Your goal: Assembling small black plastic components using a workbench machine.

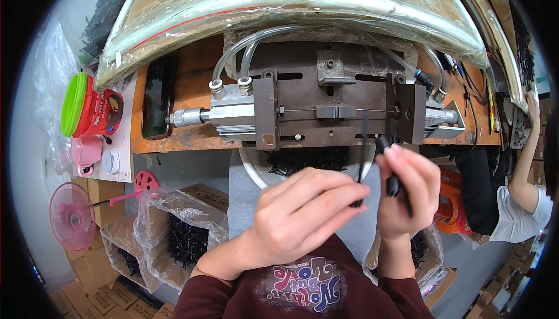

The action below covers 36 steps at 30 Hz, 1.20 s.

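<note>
My left hand [297, 217] is closed, its fingertips pinching a thin black plastic rod [362, 165] that stands nearly upright and is slightly blurred. Close beside it, my right hand [412, 188] is curled around several black plastic rods [392, 187] with thicker ends. Both hands are in front of a brown metal fixture [308, 135]. At its middle sits a small dark split block [336, 112], with a thin metal pin reaching it from each side. Silver air cylinders [233, 112] flank the fixture. Below it, partly hidden by my hands, a white basket [251, 167] holds black parts.
Clear air hoses [247, 57] arch behind the fixture. A plastic-wrapped board [291, 4] carries a few black rods. At left are a red tub [105, 112], a phone [158, 98] and a pink fan [73, 217]. Bags of black parts [186, 237] stand below. A co-worker's arm [524, 156] is at right.
</note>
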Motion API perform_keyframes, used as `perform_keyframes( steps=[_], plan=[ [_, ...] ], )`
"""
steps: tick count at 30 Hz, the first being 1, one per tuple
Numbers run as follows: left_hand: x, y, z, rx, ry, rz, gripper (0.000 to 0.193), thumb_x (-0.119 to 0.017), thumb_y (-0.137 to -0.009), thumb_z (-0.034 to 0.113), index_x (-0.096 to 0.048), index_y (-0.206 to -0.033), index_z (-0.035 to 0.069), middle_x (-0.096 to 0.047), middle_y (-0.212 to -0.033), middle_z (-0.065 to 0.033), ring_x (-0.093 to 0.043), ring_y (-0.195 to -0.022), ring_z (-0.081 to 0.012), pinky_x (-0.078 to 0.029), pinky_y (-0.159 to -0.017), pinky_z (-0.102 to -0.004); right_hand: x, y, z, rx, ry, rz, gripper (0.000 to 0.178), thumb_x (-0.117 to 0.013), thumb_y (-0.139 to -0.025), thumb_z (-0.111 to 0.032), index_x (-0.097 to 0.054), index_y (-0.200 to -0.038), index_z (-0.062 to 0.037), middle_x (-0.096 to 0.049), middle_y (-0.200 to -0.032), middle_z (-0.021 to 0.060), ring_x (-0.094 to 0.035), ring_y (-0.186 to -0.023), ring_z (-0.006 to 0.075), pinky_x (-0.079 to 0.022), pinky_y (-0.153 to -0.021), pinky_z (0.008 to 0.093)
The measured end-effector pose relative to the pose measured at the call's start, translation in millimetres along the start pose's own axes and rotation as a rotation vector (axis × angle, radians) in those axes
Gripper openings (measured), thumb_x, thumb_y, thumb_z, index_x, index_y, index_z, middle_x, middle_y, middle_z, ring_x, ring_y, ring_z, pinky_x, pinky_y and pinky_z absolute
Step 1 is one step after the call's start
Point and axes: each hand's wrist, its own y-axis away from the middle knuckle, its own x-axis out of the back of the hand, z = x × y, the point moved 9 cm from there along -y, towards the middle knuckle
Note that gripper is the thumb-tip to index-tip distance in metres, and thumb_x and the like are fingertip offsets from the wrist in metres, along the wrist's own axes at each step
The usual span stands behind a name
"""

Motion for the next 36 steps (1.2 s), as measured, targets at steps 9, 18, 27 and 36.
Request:
perform_keyframes(
  steps=[9, 18, 27, 36],
  plan=[
    [-24, -1, -26, -0.068, -0.525, -0.019, 0.026, -0.078, -0.07, 0.008, -0.071, -0.093, 0.002, -0.068, -0.121, -0.0117, -0.067, -0.073, -0.0189, -0.053, -0.069, -0.0293, 15, 10, 15, -0.107, -0.027, 0.188, 0.031, -0.081, -0.073, 0.007, -0.062, -0.096, -0.0023, -0.061, -0.105, 0.0144, -0.063, -0.083, 0.0184, -0.054, -0.072, 0.0272],
    [-23, -9, -30, -0.023, -0.57, -0.069, 0.027, -0.079, -0.071, 0.013, -0.071, -0.095, 0.005, -0.069, -0.119, -0.0096, -0.065, -0.065, -0.0162, -0.05, -0.061, -0.0257, 13, 11, -4, 0.061, 0.092, 0.095, 0.038, -0.072, -0.069, 0.022, -0.065, -0.1, 0.0006, -0.054, -0.095, 0.0101, -0.064, -0.076, 0.0221, -0.056, -0.064, 0.0329],
    [-10, -6, -1, -0.035, 0.11, -0.022, 0.035, -0.083, -0.068, 0.001, -0.07, -0.1, -0.001, -0.072, -0.092, -0.0122, -0.071, -0.082, -0.0244, -0.058, -0.07, -0.0305, -4, 10, -22, 0.197, -0.009, 0.034, 0.032, -0.073, -0.071, 0.011, -0.069, -0.102, 0.0036, -0.062, -0.096, 0.0125, -0.068, -0.078, 0.0273, -0.059, -0.064, 0.037],
    [-8, -2, -19, 0.0, -0.28, -0.002, 0.036, -0.081, -0.064, -0.001, -0.071, -0.099, 0.002, -0.069, -0.106, -0.0117, -0.067, -0.083, -0.0241, -0.056, -0.071, -0.0333, 2, 0, 12, -0.113, -0.071, 0.099, 0.028, -0.074, -0.075, 0.014, -0.067, -0.101, 0.003, -0.068, -0.096, 0.0147, -0.069, -0.084, 0.0226, -0.058, -0.073, 0.0306]
  ],
)
